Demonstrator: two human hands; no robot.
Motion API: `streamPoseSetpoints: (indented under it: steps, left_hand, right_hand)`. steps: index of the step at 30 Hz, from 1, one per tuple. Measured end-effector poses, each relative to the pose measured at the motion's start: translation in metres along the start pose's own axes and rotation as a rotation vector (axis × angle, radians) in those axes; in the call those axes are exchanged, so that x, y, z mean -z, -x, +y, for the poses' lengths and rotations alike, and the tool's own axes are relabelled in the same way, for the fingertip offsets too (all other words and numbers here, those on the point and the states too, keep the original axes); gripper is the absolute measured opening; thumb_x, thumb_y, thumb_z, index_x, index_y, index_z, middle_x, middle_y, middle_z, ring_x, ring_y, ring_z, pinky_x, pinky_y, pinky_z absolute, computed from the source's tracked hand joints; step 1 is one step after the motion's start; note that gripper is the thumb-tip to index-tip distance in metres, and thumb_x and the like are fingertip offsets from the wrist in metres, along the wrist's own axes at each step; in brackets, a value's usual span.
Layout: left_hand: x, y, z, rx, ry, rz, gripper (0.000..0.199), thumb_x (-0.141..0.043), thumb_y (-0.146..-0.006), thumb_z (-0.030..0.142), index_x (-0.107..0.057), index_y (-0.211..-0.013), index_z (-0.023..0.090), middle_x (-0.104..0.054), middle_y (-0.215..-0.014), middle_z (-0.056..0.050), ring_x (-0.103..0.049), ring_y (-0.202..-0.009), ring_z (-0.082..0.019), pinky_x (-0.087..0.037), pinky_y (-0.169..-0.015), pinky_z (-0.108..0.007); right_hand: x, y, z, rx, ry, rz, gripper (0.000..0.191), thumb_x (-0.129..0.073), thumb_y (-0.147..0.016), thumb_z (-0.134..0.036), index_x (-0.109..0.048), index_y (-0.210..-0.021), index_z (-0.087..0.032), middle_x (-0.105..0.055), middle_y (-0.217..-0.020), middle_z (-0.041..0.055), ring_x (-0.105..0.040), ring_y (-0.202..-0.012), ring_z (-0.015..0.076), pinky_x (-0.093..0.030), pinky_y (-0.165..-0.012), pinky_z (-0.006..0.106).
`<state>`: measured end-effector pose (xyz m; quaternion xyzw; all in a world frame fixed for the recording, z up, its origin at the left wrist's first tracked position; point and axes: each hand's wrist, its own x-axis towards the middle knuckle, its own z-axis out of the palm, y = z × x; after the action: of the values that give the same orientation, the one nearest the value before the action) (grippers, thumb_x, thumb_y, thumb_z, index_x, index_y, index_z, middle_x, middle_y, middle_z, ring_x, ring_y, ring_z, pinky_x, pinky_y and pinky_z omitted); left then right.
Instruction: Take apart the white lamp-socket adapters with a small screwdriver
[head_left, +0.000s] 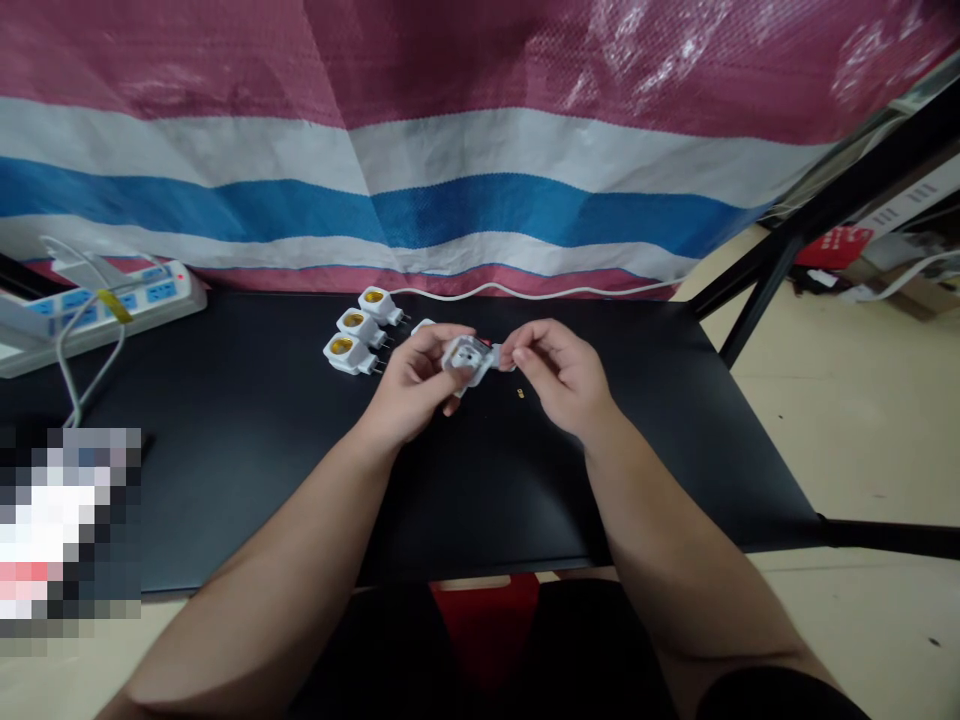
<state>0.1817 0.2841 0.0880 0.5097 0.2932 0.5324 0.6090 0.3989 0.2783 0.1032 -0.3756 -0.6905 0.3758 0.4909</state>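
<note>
Taking the white plastic piece (467, 357) as the dial's centre, it sits raised over the black tabletop (480, 500), nearer the back edge than the front. The left hand (420, 382) grasps it from 9 o'clock, thumb across its face. The right hand (559, 378) is at 3 o'clock, thumb and forefinger nearly meeting just beside the piece's end; I cannot tell whether they pinch a part.

Tiny brass-coloured bits (520, 393) lie near, at 4 o'clock. Between 9 and 10 o'clock, 3 white lamp sockets (357, 328) stand in a slanting row, prongs towards 3 o'clock. Another white piece (422, 325) is mostly hidden behind the left hand at 10 o'clock.

At 12 o'clock the back edge is close, with a white cord (487, 291) and a striped sheet (480, 205) bounding movement. The power strip (184, 292) takes the far corner near 9 o'clock. Wider room lies at 6 o'clock between the forearms, and at 3 o'clock, right to the slanting side edge.
</note>
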Motion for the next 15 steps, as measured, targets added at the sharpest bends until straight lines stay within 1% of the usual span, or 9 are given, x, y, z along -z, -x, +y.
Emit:
streamPoseSetpoints:
  steps: [2,4,6,9,15]
  left_hand:
    - [-0.003,0.003,-0.003,0.01,-0.033,-0.092,0.042,-0.09,-0.081,0.022,-0.073,-0.12,0.022,-0.072,-0.096,-0.002,-0.06,-0.061,-0.008,-0.049,-0.041,-0.016]
    - [-0.005,0.004,-0.006,0.01,-0.06,-0.119,0.045,-0.092,-0.079,0.019,-0.073,-0.12,0.021,-0.072,-0.095,-0.001,-0.06,-0.061,-0.008,-0.052,-0.043,-0.016]
    - [-0.006,0.004,-0.008,0.007,-0.07,-0.104,0.045,-0.093,-0.078,0.017,-0.072,-0.117,0.02,-0.071,-0.094,0.0,-0.06,-0.061,-0.007,-0.054,-0.045,-0.017]
    - [-0.007,0.004,-0.01,0.027,-0.067,-0.065,0.04,-0.092,-0.081,0.02,-0.071,-0.115,0.02,-0.07,-0.092,0.0,-0.061,-0.063,-0.008,-0.056,-0.046,-0.017]
    - [-0.007,0.003,-0.013,0.077,-0.071,-0.019,0.033,-0.089,-0.086,0.027,-0.07,-0.112,0.019,-0.068,-0.088,0.0,-0.061,-0.062,-0.009,-0.053,-0.043,-0.016]
  right_hand:
    - [-0.001,0.0,0.002,0.011,-0.044,0.041,0.021,-0.065,-0.107,-0.046,-0.064,-0.106,-0.025,-0.078,-0.111,0.0068,-0.075,-0.096,0.0198,-0.063,-0.091,0.039]
    - [-0.002,0.0,0.003,0.015,-0.033,0.025,0.023,-0.066,-0.107,-0.048,-0.065,-0.107,-0.025,-0.078,-0.109,0.0064,-0.074,-0.095,0.0194,-0.061,-0.089,0.038]
    - [-0.002,0.0,0.003,0.008,-0.003,0.001,0.023,-0.065,-0.107,-0.047,-0.065,-0.106,-0.025,-0.077,-0.102,0.0055,-0.072,-0.089,0.0188,-0.06,-0.082,0.036]
    - [-0.001,0.0,0.004,-0.007,0.069,-0.015,0.021,-0.064,-0.107,-0.044,-0.066,-0.104,-0.024,-0.074,-0.095,0.0045,-0.069,-0.082,0.0182,-0.058,-0.077,0.035]
    - [0.004,0.0,0.005,0.009,0.174,-0.047,0.011,-0.065,-0.105,-0.035,-0.067,-0.101,-0.025,-0.075,-0.095,0.005,-0.07,-0.085,0.0202,-0.058,-0.075,0.036]
